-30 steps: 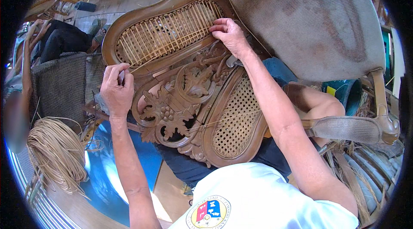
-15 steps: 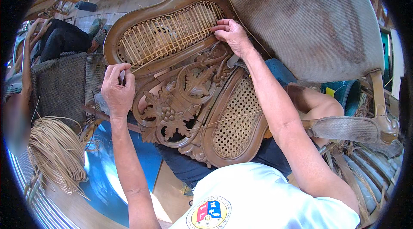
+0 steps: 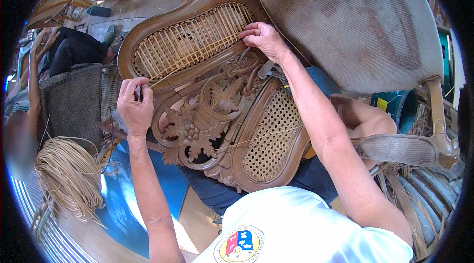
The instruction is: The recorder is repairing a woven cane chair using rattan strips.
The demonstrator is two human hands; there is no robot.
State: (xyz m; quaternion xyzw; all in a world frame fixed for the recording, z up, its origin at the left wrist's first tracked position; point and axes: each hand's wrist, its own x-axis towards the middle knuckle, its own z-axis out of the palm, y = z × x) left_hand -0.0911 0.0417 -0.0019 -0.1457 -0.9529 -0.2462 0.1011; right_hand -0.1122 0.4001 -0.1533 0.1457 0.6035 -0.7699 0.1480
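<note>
A carved wooden chair frame (image 3: pixel 217 97) lies across my lap, with a partly woven oval cane panel (image 3: pixel 187 40) above and a finished cane panel (image 3: pixel 271 134) at the lower right. My left hand (image 3: pixel 133 105) is closed at the panel's lower left corner, pinching a cane strand (image 3: pixel 156 80) along with a small greyish object whose shape is partly hidden. My right hand (image 3: pixel 264 40) rests at the right end of the weave, thumb and fingers bent together; what they grip is too small to tell. Beside its wrist lies a metal tool (image 3: pixel 269 71).
A coil of cane (image 3: pixel 66 179) sits at lower left over a blue surface (image 3: pixel 123 196). A person in dark trousers (image 3: pixel 74 50) sits beyond a mesh chair (image 3: pixel 69 92) at left. A large upholstered chair piece (image 3: pixel 345 26) fills the upper right, with a teal bucket (image 3: pixel 397 110) below.
Both hands keep nearly the same grip and place; my right hand has shifted very slightly left along the cane, and the view has moved a little.
</note>
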